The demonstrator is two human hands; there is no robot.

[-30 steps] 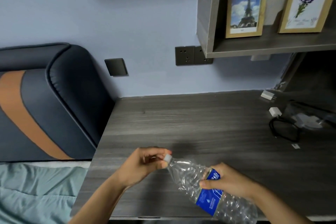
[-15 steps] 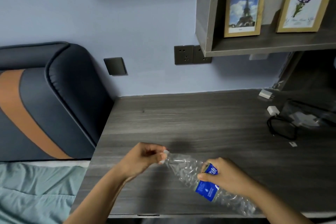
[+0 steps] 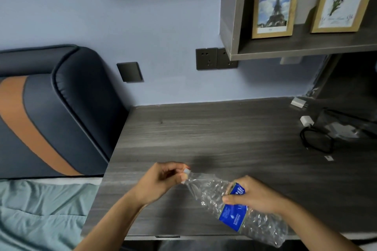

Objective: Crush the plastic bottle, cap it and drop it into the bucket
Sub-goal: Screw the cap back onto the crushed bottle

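**Item: crumpled water bottle, capping in progress**

Fingers: the left hand (image 3: 161, 181) is pinching its fingertips (image 3: 184, 177) closed around the white cap (image 3: 186, 171) at the neck of the plastic bottle (image 3: 230, 204). The right hand (image 3: 255, 195) is wrapping closed around the bottle's middle, thumb pressing on the blue label (image 3: 233, 212).

Bottle: clear, already crumpled along its length, lying at a slant just above the near edge of the desk (image 3: 204, 134), neck toward the left hand, base overhanging the edge toward the viewer.

Risks, as judged: the cap is looking small and mostly hidden by the fingertips, so whether it is seated on the thread cannot be told; a crooked start would be cross-threading it. A loosening squeeze by the right hand would be letting air back in before the seal. The thin wall may be twisting rather than resisting the turn.

Surface: grey wood-grain desk; far right of the bottle are lying a black cable (image 3: 316, 140) and two white chargers (image 3: 306, 120).

Room: beyond the bottle, a pale blue wall with dark sockets (image 3: 216, 58); above right, a shelf (image 3: 306, 47) carrying two framed pictures; left of the bottle, a padded headboard (image 3: 61, 108) and pale green bedding (image 3: 40, 210). The bucket is not showing.
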